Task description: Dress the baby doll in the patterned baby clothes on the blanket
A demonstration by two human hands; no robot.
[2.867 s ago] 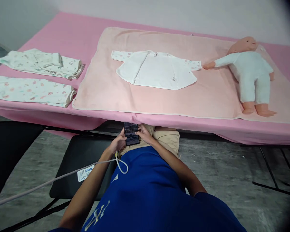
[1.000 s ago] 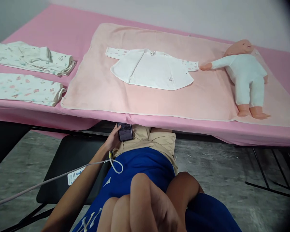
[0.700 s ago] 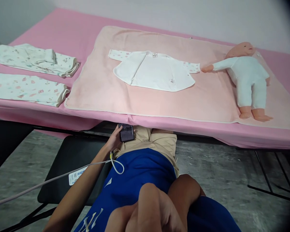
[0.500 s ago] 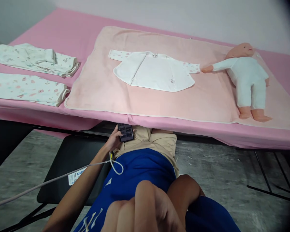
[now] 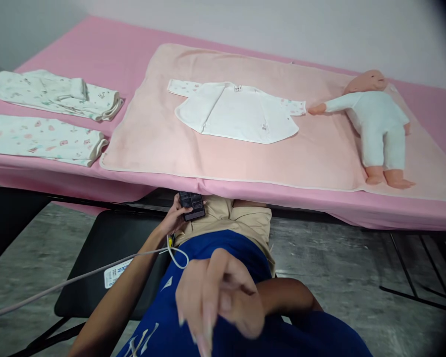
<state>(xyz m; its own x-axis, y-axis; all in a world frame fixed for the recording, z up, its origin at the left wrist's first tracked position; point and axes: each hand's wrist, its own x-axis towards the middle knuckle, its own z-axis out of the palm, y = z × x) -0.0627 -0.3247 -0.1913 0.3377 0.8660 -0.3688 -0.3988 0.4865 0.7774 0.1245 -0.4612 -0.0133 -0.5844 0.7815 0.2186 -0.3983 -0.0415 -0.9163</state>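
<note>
Low by my thigh, just under the table edge, my left hand (image 5: 175,216) grips a dark smartphone (image 5: 192,205), its thumb over the screen. My right hand (image 5: 219,297) is raised in front of my blue shirt, close to the camera. Its fingers hang loosely bent and slightly apart, with nothing between them. On the table a white baby shirt (image 5: 241,114) with patterned sleeves lies spread on a peach mat (image 5: 163,153). A baby doll (image 5: 382,124) in a white suit lies to its right, one hand close to the shirt's cuff.
Two folded, printed baby garments, an upper one (image 5: 55,94) and a lower one (image 5: 40,137), lie on the pink tablecloth (image 5: 107,44) at left. A black chair (image 5: 111,238) stands beside me. A pale cable (image 5: 78,281) runs from the left to my waist.
My right hand has moved up and away from the camera, and its fingers have loosened from a closed curl. The left hand still holds the phone, whose screen looks darker.
</note>
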